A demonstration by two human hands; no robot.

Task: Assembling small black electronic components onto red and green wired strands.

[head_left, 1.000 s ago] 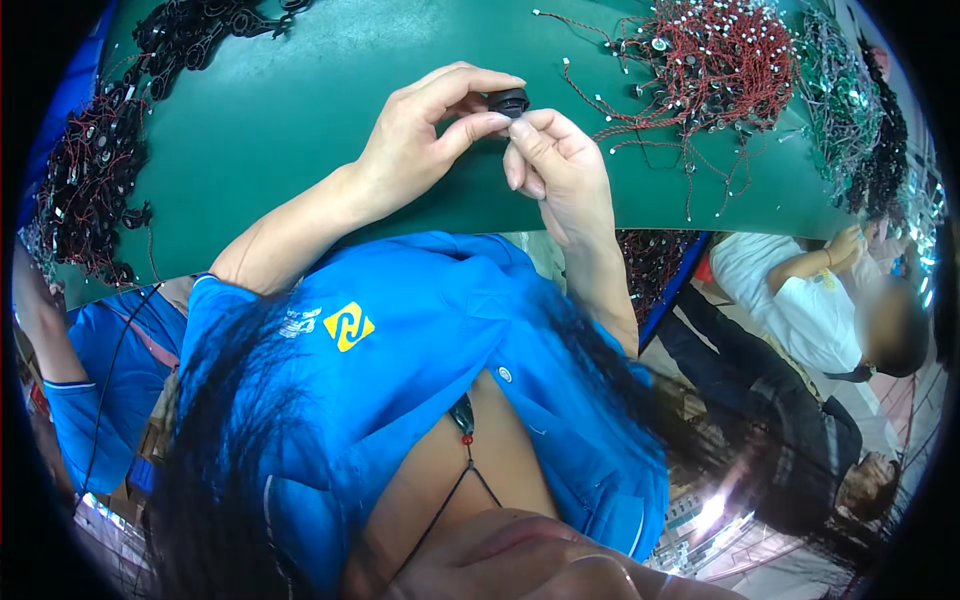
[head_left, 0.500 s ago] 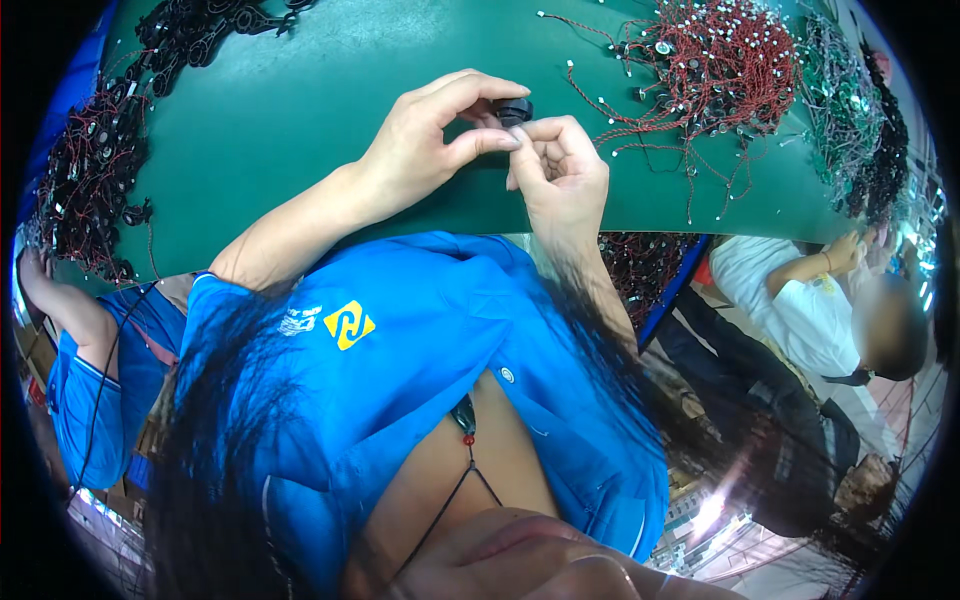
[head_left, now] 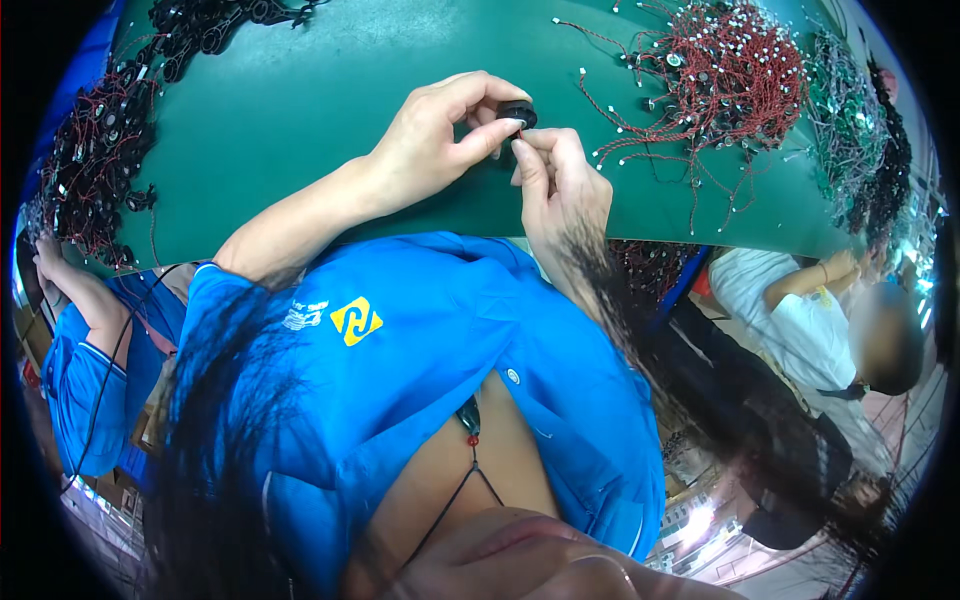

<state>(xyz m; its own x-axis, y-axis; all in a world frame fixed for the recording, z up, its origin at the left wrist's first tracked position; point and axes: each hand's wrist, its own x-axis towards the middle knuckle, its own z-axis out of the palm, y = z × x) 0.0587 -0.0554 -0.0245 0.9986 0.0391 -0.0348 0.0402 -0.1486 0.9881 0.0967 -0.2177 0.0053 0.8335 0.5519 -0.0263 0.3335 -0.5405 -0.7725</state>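
Note:
Between the thumb and fingers of my left hand (head_left: 432,138) is a small round black part (head_left: 517,112), held just above the green table. My right hand (head_left: 568,180) is just below and to the right of it. Its thumb and forefinger are pinched together close to the part's lower edge. A thin dark bit shows at those fingertips, too small to name. The left fingers cover much of the black part.
A heap of red-and-black twisted wires with white connectors (head_left: 740,75) lies at the far right of the green table (head_left: 350,60), beside green and grey wires (head_left: 845,120). Black wired parts (head_left: 100,160) are piled at left. Co-workers sit at left (head_left: 85,390) and right (head_left: 800,320).
My right fingertips have drawn slightly down from the black part, opening a small gap. My left thumb now lies across the part's lower edge. The view has shifted slightly.

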